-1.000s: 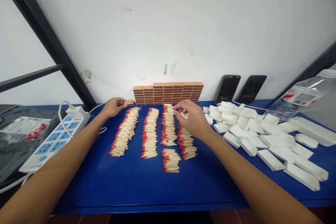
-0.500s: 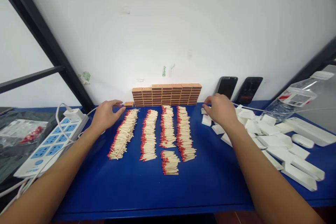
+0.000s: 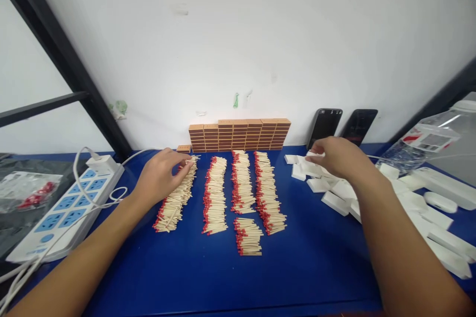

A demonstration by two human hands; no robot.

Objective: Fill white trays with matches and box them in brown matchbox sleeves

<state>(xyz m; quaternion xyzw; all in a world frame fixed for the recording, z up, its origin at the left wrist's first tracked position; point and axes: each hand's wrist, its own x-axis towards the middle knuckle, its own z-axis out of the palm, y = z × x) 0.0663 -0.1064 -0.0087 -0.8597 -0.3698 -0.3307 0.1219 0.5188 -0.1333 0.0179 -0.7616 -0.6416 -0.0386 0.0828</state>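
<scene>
My left hand (image 3: 163, 173) is at the far end of the leftmost row of matches (image 3: 174, 205), its thumb and fingers closing around some match ends. Three more match rows with red heads lie to the right, and a short bundle of matches (image 3: 248, 237) sits nearer the front. Over the pile of white matchbox trays (image 3: 334, 203), my right hand (image 3: 340, 158) pinches one small white tray (image 3: 311, 155) at the pile's far left edge. Its fingertips partly cover that tray.
Stacked matchboxes (image 3: 240, 136) stand against the wall, with a single matchbox (image 3: 183, 148) beside them. A power strip (image 3: 70, 208) with white cables lies left. Two phones (image 3: 325, 126) lean on the wall; a plastic bottle (image 3: 420, 138) and white earbuds case (image 3: 441, 202) are right.
My left hand has moved right from beside the single matchbox onto the leftmost match row. My right hand has shifted right and closed on a white tray. The view has shifted slightly.
</scene>
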